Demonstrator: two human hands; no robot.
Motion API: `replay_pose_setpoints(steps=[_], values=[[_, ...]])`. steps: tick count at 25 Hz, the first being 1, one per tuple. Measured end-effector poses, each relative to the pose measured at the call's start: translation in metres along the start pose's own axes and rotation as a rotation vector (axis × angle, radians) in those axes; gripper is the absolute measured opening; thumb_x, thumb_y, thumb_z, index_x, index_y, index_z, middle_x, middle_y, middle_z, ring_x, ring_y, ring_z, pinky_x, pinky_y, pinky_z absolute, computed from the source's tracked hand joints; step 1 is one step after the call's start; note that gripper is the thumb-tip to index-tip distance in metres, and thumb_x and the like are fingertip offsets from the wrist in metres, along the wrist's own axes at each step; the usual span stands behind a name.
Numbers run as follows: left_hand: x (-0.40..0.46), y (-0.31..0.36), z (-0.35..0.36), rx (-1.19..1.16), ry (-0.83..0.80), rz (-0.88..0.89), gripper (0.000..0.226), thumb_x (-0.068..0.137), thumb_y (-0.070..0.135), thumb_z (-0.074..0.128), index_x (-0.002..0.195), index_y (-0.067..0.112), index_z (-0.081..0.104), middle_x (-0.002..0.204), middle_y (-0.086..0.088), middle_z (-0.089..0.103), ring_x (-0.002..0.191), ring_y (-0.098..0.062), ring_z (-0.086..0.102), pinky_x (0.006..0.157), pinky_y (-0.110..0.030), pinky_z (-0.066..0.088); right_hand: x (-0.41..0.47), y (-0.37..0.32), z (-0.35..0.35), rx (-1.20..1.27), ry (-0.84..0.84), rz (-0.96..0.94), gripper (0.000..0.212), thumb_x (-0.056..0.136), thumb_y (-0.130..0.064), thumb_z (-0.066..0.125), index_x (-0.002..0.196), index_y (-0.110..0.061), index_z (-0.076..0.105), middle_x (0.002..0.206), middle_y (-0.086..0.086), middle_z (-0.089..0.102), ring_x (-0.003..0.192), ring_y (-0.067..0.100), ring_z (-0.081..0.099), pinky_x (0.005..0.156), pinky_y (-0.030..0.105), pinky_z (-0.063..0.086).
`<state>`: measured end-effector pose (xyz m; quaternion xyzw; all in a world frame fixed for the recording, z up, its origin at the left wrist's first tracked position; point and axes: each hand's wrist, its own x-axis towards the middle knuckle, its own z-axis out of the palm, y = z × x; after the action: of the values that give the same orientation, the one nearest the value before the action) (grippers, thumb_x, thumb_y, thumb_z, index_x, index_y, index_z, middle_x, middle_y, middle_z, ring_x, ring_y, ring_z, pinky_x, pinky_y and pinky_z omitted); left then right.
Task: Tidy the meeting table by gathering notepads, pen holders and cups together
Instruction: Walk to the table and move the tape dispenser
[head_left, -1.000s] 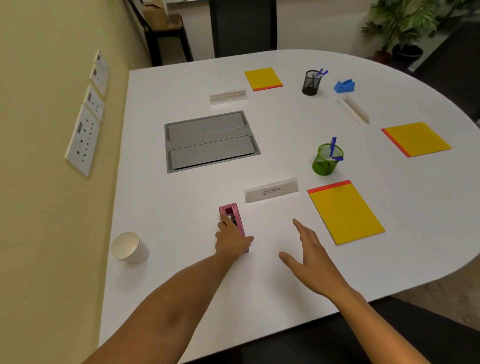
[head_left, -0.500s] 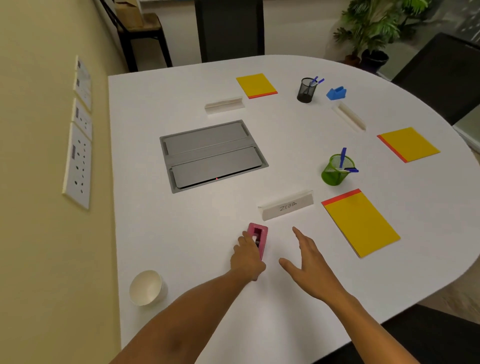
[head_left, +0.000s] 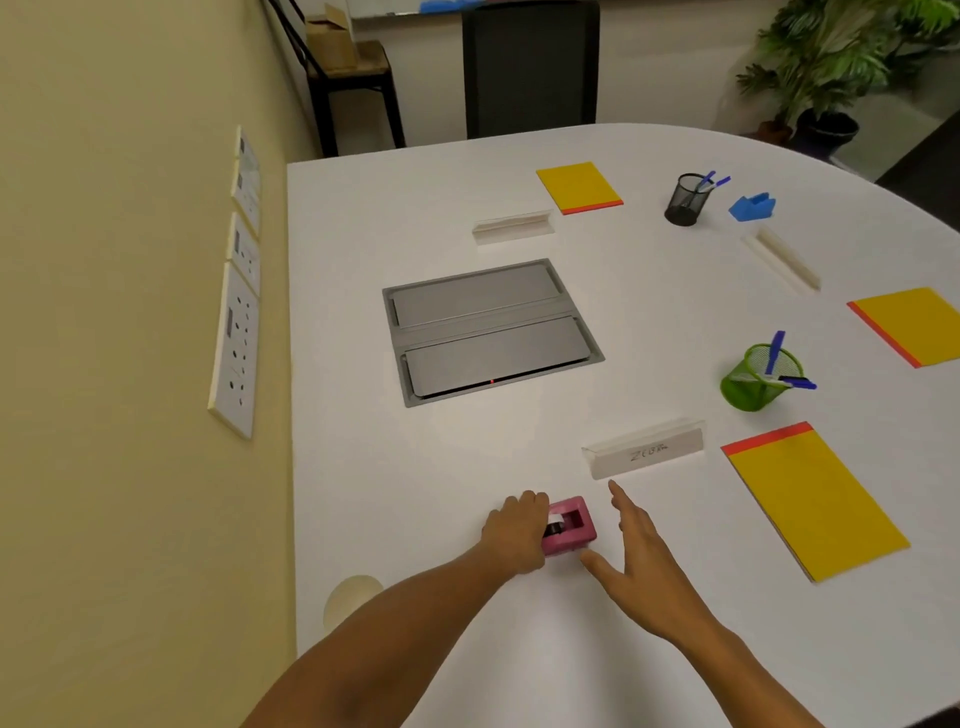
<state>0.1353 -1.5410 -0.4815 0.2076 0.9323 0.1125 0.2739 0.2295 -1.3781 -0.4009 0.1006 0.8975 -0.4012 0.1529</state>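
My left hand (head_left: 517, 532) clasps the pink plastic tape dispenser (head_left: 570, 525) to slide it aside, while my right hand (head_left: 641, 558) hovers open and empty, ready to help.

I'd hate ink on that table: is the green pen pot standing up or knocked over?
Tipped. The green pen pot lies on its side, mouth toward the camera, blue pens poking out.

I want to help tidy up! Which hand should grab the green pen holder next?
Right, probably. The right hand is open, holding nothing, and lies on the same side as the green pen holder. The left hand is farther away and busy on the pink tape dispenser.
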Motion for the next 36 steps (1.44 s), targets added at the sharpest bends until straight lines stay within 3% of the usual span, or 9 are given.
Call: replay_pose_setpoints(steps=[6,11,20,22,25,27,32,36], values=[[0.015,-0.061,-0.030,-0.005,0.052,-0.020,0.060,0.077,0.017,0.076,0.127,0.017,0.044,0.119,-0.008,0.052,0.105,-0.027,0.053,0.082,-0.039,0.049,0.035,-0.034,0.041,0.011,-0.092,-0.093,0.086,0.094,-0.042,0.063,0.145,-0.056,-0.005,0.154,-0.016,0.025,0.136,0.002,0.034,0.108,0.019,0.029],[0.023,-0.118,-0.061,-0.033,0.110,-0.074,0.058,0.079,0.021,0.076,0.127,0.018,0.044,0.119,-0.006,0.053,0.103,-0.024,0.054,0.085,-0.039,0.051,0.064,-0.069,0.086,-0.079,-0.195,-0.153,0.088,0.095,-0.048,0.059,0.158,-0.033,-0.001,0.161,-0.007,0.023,0.144,0.012,0.032,0.113,0.025,0.032],[0.015,-0.215,-0.108,-0.086,0.185,-0.310,0.057,0.080,0.029,0.076,0.128,0.021,0.046,0.120,-0.004,0.057,0.103,-0.024,0.059,0.091,-0.041,0.051,0.155,-0.125,0.136,-0.228,-0.209,-0.285,0.088,0.093,-0.046,0.062,0.159,-0.027,0.007,0.163,0.001,0.021,0.146,0.023,0.031,0.115,0.036,0.035],[0.012,-0.233,-0.113,-0.081,0.182,-0.354,0.055,0.081,0.024,0.074,0.129,0.023,0.047,0.123,-0.002,0.058,0.107,-0.025,0.059,0.099,-0.041,0.045,0.175,-0.127,0.143,-0.355,-0.175,-0.288,0.090,0.093,-0.046,0.061,0.160,-0.025,0.005,0.166,0.005,0.015,0.151,0.028,0.020,0.119,0.040,0.028],[0.007,-0.252,-0.116,-0.121,0.211,-0.418,0.051,0.084,0.013,0.066,0.130,0.025,0.048,0.125,0.001,0.059,0.117,-0.023,0.056,0.118,-0.046,0.020,0.199,-0.121,0.147,-0.528,-0.117,-0.274,0.091,0.095,-0.050,0.056,0.160,-0.020,-0.001,0.168,0.009,0.004,0.155,0.033,0.004,0.124,0.045,0.015],[0.003,-0.255,-0.116,-0.132,0.229,-0.438,0.050,0.085,0.008,0.061,0.130,0.026,0.048,0.124,0.002,0.060,0.119,-0.023,0.055,0.120,-0.048,0.009,0.208,-0.112,0.144,-0.596,-0.081,-0.269,0.092,0.096,-0.054,0.051,0.160,-0.016,-0.004,0.169,0.011,-0.001,0.155,0.035,-0.002,0.125,0.046,0.011],[0.001,-0.262,-0.117,-0.117,0.183,-0.400,0.062,0.082,0.005,0.058,0.137,0.028,0.042,0.130,0.003,0.055,0.123,-0.024,0.050,0.119,-0.052,0.008,0.226,-0.093,0.143,-0.636,-0.062,-0.260,0.094,0.095,-0.062,0.043,0.160,-0.011,-0.001,0.168,0.013,-0.001,0.154,0.037,-0.003,0.125,0.047,0.011],[0.001,-0.267,-0.108,-0.076,0.196,-0.376,0.069,0.083,0.014,0.062,0.144,0.030,0.034,0.137,0.003,0.052,0.127,-0.023,0.047,0.119,-0.054,0.007,0.229,-0.088,0.149,-0.657,-0.086,-0.248,0.094,0.094,-0.066,0.038,0.160,-0.011,-0.002,0.168,0.013,-0.003,0.154,0.037,-0.004,0.125,0.048,0.008]])
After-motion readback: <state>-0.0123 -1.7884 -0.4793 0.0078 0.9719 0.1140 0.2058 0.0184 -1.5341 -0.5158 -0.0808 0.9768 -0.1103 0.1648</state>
